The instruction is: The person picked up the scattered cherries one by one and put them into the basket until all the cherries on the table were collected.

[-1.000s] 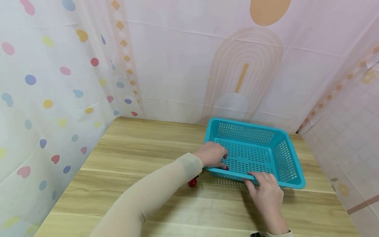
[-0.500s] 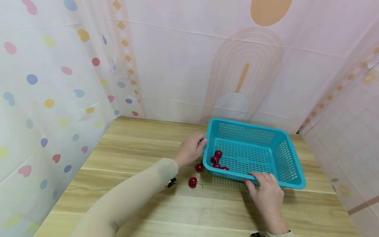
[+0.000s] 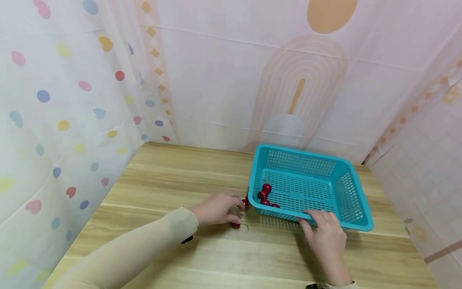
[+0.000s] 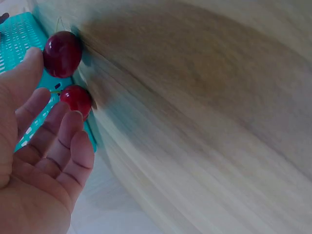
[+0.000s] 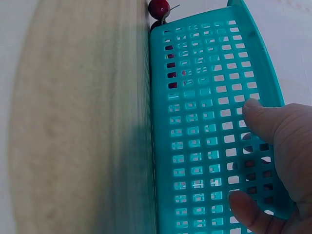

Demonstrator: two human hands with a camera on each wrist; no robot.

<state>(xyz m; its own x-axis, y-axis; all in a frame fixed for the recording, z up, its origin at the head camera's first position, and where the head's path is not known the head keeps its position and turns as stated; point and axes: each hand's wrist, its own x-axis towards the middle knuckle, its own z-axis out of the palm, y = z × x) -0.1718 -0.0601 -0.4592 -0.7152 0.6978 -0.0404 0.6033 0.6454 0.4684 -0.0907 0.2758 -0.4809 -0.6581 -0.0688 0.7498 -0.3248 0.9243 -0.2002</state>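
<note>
My left hand (image 3: 218, 210) reaches palm-in toward two loose cherries on the table, left of a blue plastic basket (image 3: 306, 151). In the left wrist view its thumb tip is right at the nearer dark cherry (image 4: 62, 54), which has a green stem. The fingertips lie by the farther cherry (image 4: 78, 101), close to the basket's corner; the fingers are loosely bent and apart. My right hand (image 3: 326, 239) grips the basket's front rim, thumb outside and fingers over the edge. Several cherries (image 3: 265, 195) rest inside the basket's left end.
The wooden table (image 3: 173, 176) stretches left and in front of the basket. A patterned curtain (image 3: 213, 80) hangs right behind the table, with more fabric at both sides.
My left hand came out of the basket, uncovering the cherries inside, then moved left and down to the loose cherries. My right hand has stayed on the rim.
</note>
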